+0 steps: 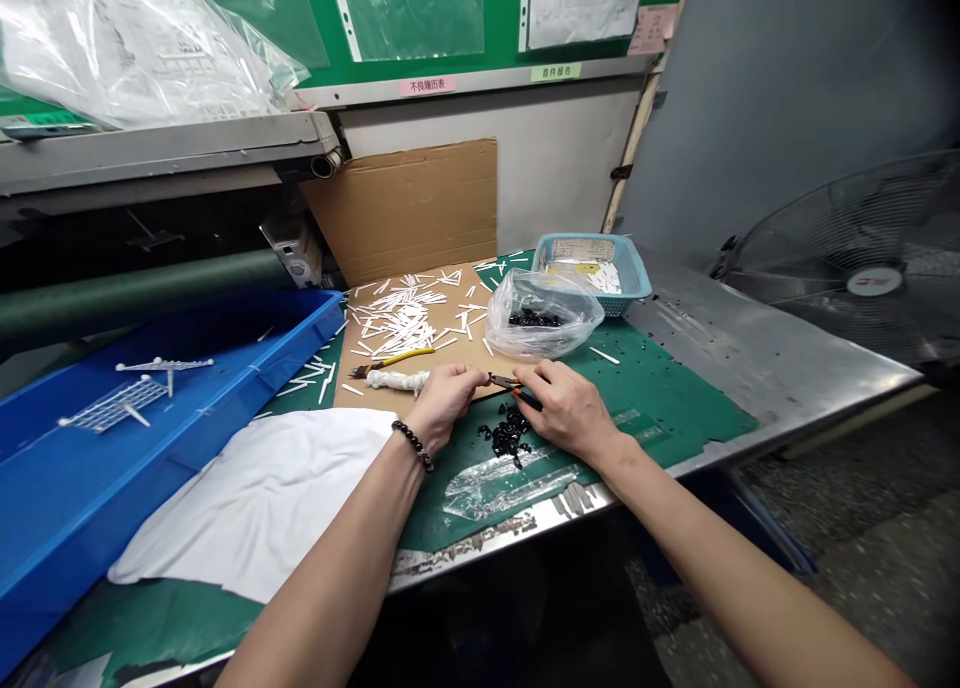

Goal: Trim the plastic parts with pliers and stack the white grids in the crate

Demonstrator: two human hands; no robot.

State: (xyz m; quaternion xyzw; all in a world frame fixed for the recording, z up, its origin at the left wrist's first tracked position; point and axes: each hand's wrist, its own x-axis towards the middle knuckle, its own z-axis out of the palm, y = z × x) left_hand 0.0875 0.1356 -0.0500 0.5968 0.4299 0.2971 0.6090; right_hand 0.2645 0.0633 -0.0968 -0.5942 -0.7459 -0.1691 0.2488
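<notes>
My left hand [444,400], with a dark bead bracelet on the wrist, is closed in a pinch on a small piece I cannot make out. My right hand [568,408] grips small cutters with orange-black handles [510,384], whose tips point toward the left fingers. Both hands rest on the green cutting mat [660,398], just above a small pile of black parts [510,434]. A brush with a yellow handle [394,359] and a cloth-wrapped tool [397,379] lie just left of my left hand.
Many white plastic sticks [401,320] are scattered over a cardboard sheet. A clear bag with black parts [541,313] and a light blue basket [596,266] stand behind. A blue tray [112,438] with white moulded frames sits left, a white cloth [262,498] lies near, a fan [877,268] stands right.
</notes>
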